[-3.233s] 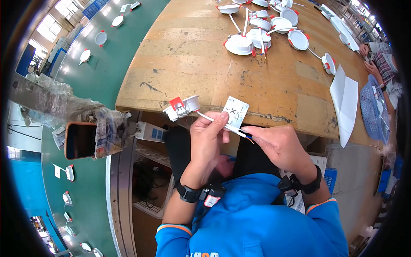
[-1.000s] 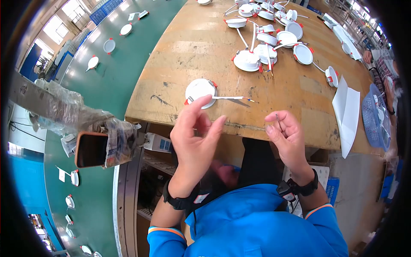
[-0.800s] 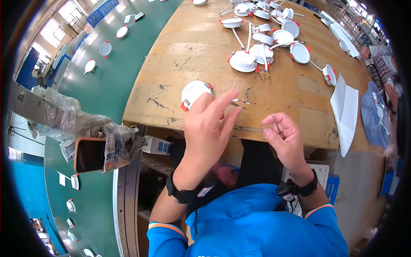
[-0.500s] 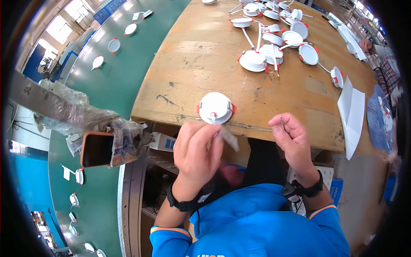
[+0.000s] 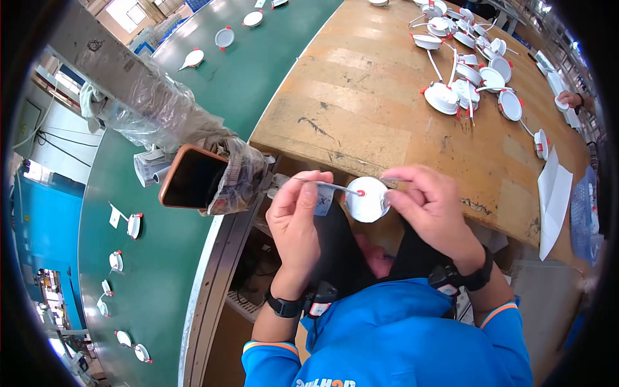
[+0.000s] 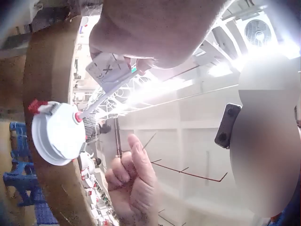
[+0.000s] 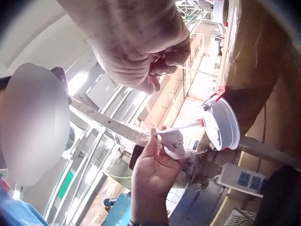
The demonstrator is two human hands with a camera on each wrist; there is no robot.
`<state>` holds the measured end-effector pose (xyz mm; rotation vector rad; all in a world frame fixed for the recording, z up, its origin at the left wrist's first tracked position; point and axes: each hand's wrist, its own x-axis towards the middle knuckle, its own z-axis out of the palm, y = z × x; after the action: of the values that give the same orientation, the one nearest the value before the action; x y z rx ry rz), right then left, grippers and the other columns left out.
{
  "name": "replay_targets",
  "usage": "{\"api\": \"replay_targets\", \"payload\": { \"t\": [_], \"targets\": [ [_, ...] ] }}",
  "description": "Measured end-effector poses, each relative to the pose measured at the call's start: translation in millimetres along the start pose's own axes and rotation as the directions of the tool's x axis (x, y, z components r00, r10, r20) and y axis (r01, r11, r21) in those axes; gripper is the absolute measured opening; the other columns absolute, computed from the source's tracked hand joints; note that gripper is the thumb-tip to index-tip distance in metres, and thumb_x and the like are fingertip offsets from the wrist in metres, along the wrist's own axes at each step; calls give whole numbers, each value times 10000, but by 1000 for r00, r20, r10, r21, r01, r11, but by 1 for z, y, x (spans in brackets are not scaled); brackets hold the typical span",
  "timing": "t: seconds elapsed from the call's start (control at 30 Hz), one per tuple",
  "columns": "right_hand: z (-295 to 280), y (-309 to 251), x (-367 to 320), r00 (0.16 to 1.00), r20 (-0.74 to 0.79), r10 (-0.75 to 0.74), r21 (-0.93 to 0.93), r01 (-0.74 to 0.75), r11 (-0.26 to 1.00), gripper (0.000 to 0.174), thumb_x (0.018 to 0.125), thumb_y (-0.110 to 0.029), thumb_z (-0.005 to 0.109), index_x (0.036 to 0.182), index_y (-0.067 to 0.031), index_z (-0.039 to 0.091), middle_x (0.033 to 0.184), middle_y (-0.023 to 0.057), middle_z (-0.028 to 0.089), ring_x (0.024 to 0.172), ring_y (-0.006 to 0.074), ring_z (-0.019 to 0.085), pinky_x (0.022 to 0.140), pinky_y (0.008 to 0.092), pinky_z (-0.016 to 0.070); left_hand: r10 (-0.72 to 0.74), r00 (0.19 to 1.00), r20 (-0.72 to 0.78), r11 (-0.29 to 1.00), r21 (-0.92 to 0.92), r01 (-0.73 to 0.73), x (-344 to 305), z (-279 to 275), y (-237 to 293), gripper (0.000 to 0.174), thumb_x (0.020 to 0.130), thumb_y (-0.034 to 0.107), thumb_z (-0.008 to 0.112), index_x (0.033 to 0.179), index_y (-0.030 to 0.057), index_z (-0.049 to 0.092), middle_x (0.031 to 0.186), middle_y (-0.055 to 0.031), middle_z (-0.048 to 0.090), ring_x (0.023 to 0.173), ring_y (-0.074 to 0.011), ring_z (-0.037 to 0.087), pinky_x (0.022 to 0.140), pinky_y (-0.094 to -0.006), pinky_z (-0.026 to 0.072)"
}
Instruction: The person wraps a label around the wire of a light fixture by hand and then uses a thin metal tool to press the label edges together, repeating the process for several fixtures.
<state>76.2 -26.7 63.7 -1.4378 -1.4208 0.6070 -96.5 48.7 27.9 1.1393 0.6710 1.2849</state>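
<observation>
A round white downlight (image 5: 366, 209) with red-tipped spring clips hangs by its white cable (image 5: 342, 188) at the table's front edge. My left hand (image 5: 293, 222) pinches the cable near its free end. A white card tag marked with an X (image 7: 174, 145) hangs beside those fingers. My right hand (image 5: 431, 209) has its fingers curled, and a thin metal pin-like piece (image 6: 150, 140) sticks out from between thumb and forefinger. In the head view the right fingertips overlap the downlight's edge, while the right wrist view shows a gap between them.
Several more downlights (image 5: 442, 98) lie heaped at the back of the wooden table (image 5: 361, 122). A phone (image 5: 193, 177) stands on a wrapped arm at left, near the green conveyor (image 5: 161, 258). White paper (image 5: 553, 203) and a blue basket (image 5: 583, 213) are at right.
The downlight lay on the table a second ago; my left hand has taken its cable and drawn it toward the body. My right hand has kept its pinch. The head view has turned.
</observation>
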Motion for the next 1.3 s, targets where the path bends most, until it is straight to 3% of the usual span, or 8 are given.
{"api": "replay_targets", "payload": {
  "t": [0.27,0.53,0.67,0.7,0.8,0.97,1.13,1.3],
  "targets": [
    [28,16,-9,960,184,210,254,-252,934,374,723,-88,700,1078,-41,589,517,-72,282,479,12,299,452,199,260,287,876,388,812,387,-437,1,12,27,124,820,-2,575,932,-31,618,866,-131,624,808,-163,574,719,-253,440],
    [13,23,-30,977,168,129,465,-194,864,124,782,-106,667,858,-10,656,702,-5,577,628,22,527,535,184,399,-76,972,224,997,28,72,-9,46,41,213,804,-21,595,1015,-49,589,900,-136,637,768,-156,609,743,-275,484],
    [-9,19,-44,957,157,246,561,-291,775,165,801,-148,660,844,8,628,713,12,611,648,27,541,549,175,416,-82,941,329,988,-96,120,-8,52,21,580,721,-66,620,1254,-28,395,988,-162,609,887,-184,600,819,-303,472],
    [-14,21,-47,955,159,249,580,-295,760,171,802,-153,660,843,10,624,715,14,614,652,25,540,550,172,417,-183,927,327,973,-72,218,-13,54,13,769,691,237,736,1294,-28,339,1008,-169,602,937,-204,586,839,-326,459],
    [-23,27,-55,951,176,253,629,-307,714,185,802,-162,662,841,13,615,717,14,618,660,19,533,553,166,418,-396,829,395,890,-56,452,-26,60,-2,583,709,211,720,1171,-42,470,1007,-155,605,912,-204,594,850,-337,450],
    [-26,32,-60,951,138,278,668,-297,682,159,788,-139,675,826,4,616,640,-42,551,586,-2,463,505,159,368,-439,802,405,833,-152,533,-30,77,-10,179,800,100,618,925,-27,602,938,-148,625,815,-187,599,752,-300,475],
    [-78,7,-62,930,-126,346,433,-262,862,214,716,-71,721,904,-19,632,546,-124,338,491,-31,245,434,166,174,-378,793,477,868,-116,484,-25,97,-7,137,801,80,618,890,-23,618,868,-140,642,819,-198,615,743,-316,487],
    [-97,-26,-60,961,-233,147,174,-108,979,222,692,-68,743,878,-15,636,557,-112,350,480,-19,248,431,164,178,-303,759,577,908,-67,414,-28,112,-14,115,800,48,624,883,-31,635,834,-87,648,735,-129,619,659,-241,497]
  ]
}}
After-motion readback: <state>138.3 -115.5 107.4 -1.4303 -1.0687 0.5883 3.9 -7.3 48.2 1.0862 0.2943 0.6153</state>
